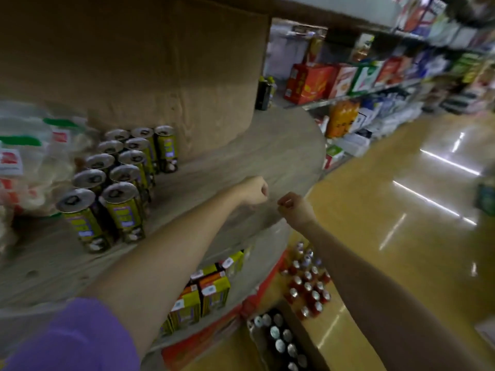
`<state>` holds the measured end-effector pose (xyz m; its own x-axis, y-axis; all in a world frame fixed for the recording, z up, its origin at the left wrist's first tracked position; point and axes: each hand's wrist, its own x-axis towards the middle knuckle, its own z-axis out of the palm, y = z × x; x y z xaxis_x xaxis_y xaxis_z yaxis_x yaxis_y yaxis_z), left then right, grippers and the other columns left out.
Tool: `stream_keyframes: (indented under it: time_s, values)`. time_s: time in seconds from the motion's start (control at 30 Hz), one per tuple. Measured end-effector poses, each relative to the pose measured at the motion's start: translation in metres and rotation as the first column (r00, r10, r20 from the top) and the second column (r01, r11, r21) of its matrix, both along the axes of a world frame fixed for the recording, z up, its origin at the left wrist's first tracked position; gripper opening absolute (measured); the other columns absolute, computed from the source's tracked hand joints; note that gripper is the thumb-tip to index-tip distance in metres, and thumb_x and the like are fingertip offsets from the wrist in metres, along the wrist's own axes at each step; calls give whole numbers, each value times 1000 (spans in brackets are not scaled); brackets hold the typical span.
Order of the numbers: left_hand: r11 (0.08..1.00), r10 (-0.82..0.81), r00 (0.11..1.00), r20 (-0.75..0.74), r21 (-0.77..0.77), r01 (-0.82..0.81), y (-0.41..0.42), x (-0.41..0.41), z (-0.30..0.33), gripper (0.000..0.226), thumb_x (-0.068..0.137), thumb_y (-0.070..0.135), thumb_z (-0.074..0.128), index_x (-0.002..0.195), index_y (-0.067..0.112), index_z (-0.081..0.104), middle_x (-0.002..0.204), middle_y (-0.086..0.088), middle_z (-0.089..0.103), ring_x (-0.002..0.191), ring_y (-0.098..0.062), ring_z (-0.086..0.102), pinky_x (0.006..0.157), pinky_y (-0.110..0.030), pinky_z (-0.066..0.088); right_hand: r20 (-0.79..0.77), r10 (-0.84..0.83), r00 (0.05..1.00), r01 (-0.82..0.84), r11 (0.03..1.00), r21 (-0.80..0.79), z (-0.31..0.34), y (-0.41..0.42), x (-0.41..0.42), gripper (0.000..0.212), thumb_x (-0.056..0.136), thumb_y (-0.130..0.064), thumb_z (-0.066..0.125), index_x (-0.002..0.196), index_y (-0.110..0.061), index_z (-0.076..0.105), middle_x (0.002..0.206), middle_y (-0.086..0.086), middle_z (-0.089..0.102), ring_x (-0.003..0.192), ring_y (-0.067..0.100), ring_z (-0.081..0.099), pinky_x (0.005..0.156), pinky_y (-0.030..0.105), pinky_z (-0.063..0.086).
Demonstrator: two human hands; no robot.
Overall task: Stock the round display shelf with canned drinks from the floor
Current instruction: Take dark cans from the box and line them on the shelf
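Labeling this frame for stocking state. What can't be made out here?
Head view only:
- Yellow cans: label text blurred.
- Hands, left and right: curled, blurred; anything pinched is too small to tell.
- Floor box of cans: cut off by the bottom edge.
- Lower-tier cartons: partly hidden by the left forearm.

Purple short sleeve point(72, 336) on left arm, right forearm apparently bare
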<state>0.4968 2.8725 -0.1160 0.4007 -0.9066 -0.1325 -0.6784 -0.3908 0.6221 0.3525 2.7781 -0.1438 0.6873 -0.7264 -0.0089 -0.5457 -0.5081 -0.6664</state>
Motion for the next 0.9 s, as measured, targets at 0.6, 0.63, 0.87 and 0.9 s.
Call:
stream_keyframes:
  time_s: [0.6,0.63,0.87,0.9]
  values:
    - [908,16,993,-115,417,34,-161,-191,-209,13,86,7,54,77,12,62,75,-5,59,76,-17,53,60,-28,36,-341,28,940,48,976,214,-197,-174,-187,22,95,-13,47,112,-6,60,108,18,66,100,37,63,74,33,45]
    - [903,76,988,-135,430,-11,-164,-199,-229,16,86,6,55,73,14,58,71,-4,56,73,-16,51,58,-28,36,-344,37,938,61,960,272,-211,-183,-194,24,95,-13,48,113,-5,61,110,17,66,103,36,62,77,33,47]
    - [799,446,877,-176,520,-302,-187,-229,-333,9,88,11,59,82,11,65,88,-9,66,87,-25,61,75,-34,46,-402,149,903,50,895,443,-318,-217,-215,22,95,-11,47,110,-3,61,110,18,66,106,36,61,86,37,47]
    - [785,472,864,-175,529,-322,-189,-230,-345,9,89,10,58,84,9,66,90,-10,67,88,-25,61,77,-35,48,-414,149,898,67,884,462,-329,-219,-215,21,94,-12,48,110,-5,60,111,18,66,106,36,60,85,37,47]
